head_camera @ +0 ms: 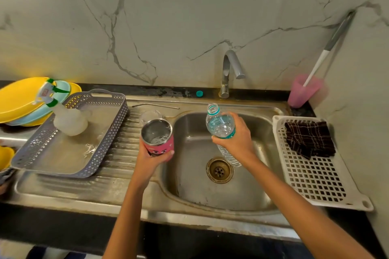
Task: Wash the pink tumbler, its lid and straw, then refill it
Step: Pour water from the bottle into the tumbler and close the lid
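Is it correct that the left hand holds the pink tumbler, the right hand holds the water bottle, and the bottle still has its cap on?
Not quite. In the head view the water bottle in the right hand is uncapped, its mouth open. The left hand does hold the pink tumbler.

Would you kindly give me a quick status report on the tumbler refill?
Left hand grips pink tumbler, open, upright by the sink. Right hand holds uncapped water bottle over the basin. Lid and straw behind on drainboard. Nothing between bottle and tumbler.
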Tool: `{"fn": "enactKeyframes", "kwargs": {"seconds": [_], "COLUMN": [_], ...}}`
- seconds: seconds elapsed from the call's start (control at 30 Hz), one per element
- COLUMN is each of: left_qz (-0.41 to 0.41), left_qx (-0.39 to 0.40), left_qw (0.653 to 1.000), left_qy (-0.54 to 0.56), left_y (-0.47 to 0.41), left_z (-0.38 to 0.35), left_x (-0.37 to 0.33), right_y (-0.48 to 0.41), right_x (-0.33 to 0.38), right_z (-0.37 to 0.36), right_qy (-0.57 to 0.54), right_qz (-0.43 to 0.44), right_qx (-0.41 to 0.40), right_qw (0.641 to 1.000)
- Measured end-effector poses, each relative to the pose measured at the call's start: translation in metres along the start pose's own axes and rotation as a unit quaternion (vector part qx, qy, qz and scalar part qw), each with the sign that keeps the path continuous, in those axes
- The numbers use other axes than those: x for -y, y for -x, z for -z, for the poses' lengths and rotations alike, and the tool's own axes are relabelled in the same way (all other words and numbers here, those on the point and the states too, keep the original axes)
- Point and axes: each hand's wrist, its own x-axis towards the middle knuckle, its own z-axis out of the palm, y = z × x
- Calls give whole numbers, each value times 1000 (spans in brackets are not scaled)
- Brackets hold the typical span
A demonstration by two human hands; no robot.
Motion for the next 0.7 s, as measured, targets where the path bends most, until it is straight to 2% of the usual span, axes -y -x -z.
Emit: {"fn": "enactKeyframes", "kwargs": {"seconds": [0.3, 0.57, 0.7], "left_qz": [-4, 8, 11], "left_qx": [-97, -125, -110], "left_qw": [995, 992, 994], "left_qy": [-16, 5, -1], "left_y": [-30, -41, -44], "left_z": [38, 44, 48], "left_x": [11, 19, 21], "right_y": [3, 1, -1], "right_x": [-5, -6, -3], "right_z": [-10, -16, -15], "right_qy": [-32, -41, -44], "right_qz": [-41, -61, -69], "right_qx": [19, 24, 27], "right_qw": [998, 997, 996]}}
